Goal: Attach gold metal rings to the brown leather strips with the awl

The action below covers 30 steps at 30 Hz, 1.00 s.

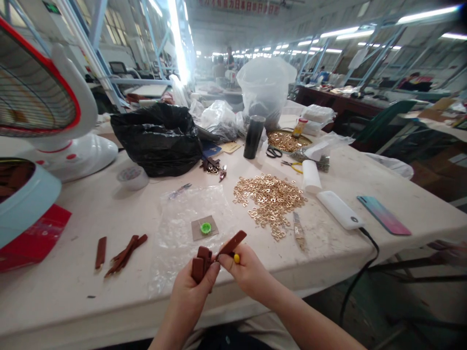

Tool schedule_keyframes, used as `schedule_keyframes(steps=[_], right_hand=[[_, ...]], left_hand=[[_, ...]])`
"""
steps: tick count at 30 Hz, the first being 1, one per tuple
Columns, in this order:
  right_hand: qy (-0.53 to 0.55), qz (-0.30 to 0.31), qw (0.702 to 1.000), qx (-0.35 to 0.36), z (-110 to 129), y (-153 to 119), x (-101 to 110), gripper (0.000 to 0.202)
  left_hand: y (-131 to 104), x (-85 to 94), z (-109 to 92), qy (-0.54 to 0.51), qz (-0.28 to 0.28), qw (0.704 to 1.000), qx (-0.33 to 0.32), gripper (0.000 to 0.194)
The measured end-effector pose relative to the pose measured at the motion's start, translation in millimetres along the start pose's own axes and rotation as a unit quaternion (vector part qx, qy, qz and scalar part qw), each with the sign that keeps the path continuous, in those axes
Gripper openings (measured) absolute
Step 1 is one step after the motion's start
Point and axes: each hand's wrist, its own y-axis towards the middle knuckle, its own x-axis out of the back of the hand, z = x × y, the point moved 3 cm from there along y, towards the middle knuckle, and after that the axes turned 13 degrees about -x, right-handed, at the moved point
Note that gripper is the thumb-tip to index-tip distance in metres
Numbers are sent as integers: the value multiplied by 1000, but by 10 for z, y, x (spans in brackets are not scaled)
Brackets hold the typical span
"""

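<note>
Several brown strips (199,265) are bunched in my left hand (194,289), its fingers wrapped round them. My right hand (245,270) pinches another brown strip (233,243) that slants up to the right, and a small yellow knob (237,258) shows at its fingers. Both hands meet at the table's front edge. Just beyond them, a green round lid-like piece (206,228) sits on a grey-brown square (197,233) on clear plastic film (171,218). Loose brown strips (124,255) lie to the left. A heap of gold rings (270,197) spreads at the middle right.
A white fan (82,150) and a pale blue tub (36,204) stand left. Behind are a black bag (156,141), a dark cup (254,137) and scissors (273,152). A white power bank (339,210) with a cable and a phone (384,215) lie right.
</note>
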Motion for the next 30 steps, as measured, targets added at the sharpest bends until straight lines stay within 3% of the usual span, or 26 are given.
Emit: schedule_keyframes(steps=[5,8,11,15,22,30], right_hand=[[32,29,998,-43,-43,85,16,28],[9,-37,998,-44,-17,177,145,34],[1,-123,992,16,58,306,256,41],[38,-173,983,49,51,527,230,45],[11,-176,982,62,-185,824,72,39],[-6,-163,985,59,-277,879,61,37]], left_hand=[[46,23,37,-6,-8,1000,9,27],[85,54,118,-60,-18,997,42,32],[157,136,195,-109,-39,991,59,35],[276,288,245,-149,-80,984,56,33],[325,402,324,-163,-103,979,67,34],[338,417,405,-158,-108,979,74,32]])
